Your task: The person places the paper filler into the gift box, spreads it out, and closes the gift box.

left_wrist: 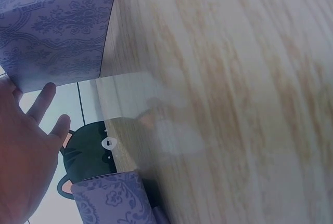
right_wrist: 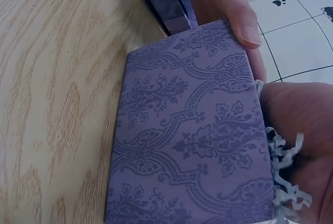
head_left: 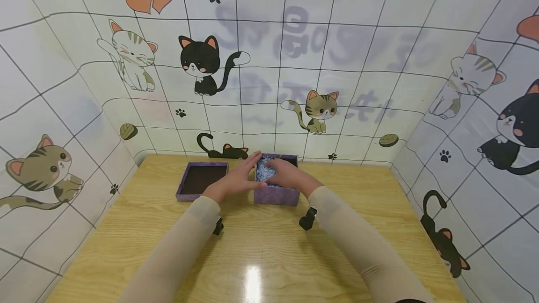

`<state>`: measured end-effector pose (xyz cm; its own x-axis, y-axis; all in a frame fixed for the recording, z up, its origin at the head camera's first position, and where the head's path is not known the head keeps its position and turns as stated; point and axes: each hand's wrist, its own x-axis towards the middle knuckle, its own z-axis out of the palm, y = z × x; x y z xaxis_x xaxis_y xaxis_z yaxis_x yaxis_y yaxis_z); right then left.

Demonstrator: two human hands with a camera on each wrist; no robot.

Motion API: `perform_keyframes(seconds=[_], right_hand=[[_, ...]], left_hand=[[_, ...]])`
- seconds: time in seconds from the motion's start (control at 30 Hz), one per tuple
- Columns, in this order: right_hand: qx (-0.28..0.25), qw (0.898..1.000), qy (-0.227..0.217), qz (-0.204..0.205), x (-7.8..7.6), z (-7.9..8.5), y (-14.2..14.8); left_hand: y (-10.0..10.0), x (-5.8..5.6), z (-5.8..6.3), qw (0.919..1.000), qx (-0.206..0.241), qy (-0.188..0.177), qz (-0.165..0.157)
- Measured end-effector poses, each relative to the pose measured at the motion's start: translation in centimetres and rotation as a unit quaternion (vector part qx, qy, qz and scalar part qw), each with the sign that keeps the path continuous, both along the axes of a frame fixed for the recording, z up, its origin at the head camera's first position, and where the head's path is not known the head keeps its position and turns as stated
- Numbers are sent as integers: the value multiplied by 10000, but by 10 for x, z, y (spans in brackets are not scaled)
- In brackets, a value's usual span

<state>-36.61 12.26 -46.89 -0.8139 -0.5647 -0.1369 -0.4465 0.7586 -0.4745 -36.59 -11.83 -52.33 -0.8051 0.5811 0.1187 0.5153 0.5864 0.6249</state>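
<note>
An open purple patterned box (head_left: 276,196) stands near the back of the table, with pale blue shredded paper (head_left: 263,172) inside. My left hand (head_left: 236,177) lies along the box's left side, fingers stretched out and thumb at the near left corner. The right hand (head_left: 290,175) reaches over the right rim into the box, its thumb and forefinger apart on the shredded paper; its other fingertips are hidden. In the right wrist view, paper strands (right_wrist: 283,156) poke over the rim beside that hand. A matching lid (head_left: 181,191) lies dark inside up, left of my left hand.
The light wooden table (head_left: 261,256) ends at a back wall (head_left: 261,106) covered with cat-print cloth, close behind the box. Similar cloth rises on both sides. Black wrist cameras (head_left: 308,219) hang below the sleeves.
</note>
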Motion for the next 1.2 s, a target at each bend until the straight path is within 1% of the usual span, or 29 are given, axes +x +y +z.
perform_keyframes(seconds=[0.17, 0.27, 0.47, 0.57, 0.7, 0.83, 0.93, 1.1, 1.2], right_hand=[[-286, 9995, 103, 33, 2, 4, 6], [-537, 9985, 129, 36, 3, 9, 10], [-846, 9960, 281, 115, 6, 23, 27], [-972, 9947, 322, 114, 12, 30, 40], [-1103, 9934, 277, -121, 22, 33, 60], [-1361, 9896, 91, -461, 35, 28, 80], [-1593, 9852, -52, -629, 41, 17, 92], [-2042, 9754, -210, -802, 44, -5, 104], [-2401, 9658, -450, -868, 45, -17, 109]], left_hand=[[0, -2, -2, 10000, -68, -2, 8], [0, -2, -3, 10000, -85, -7, 6], [0, -1, -2, 10000, -46, 13, 34], [0, -1, -2, 10000, -62, 35, 61], [1, -2, -3, 9999, -65, 67, 43], [1, -3, -4, 9999, -81, 125, 18], [0, -5, -5, 9998, -130, 162, 39], [0, -6, -7, 9998, -139, 150, 36], [0, -6, -7, 9998, -135, 147, 23]])
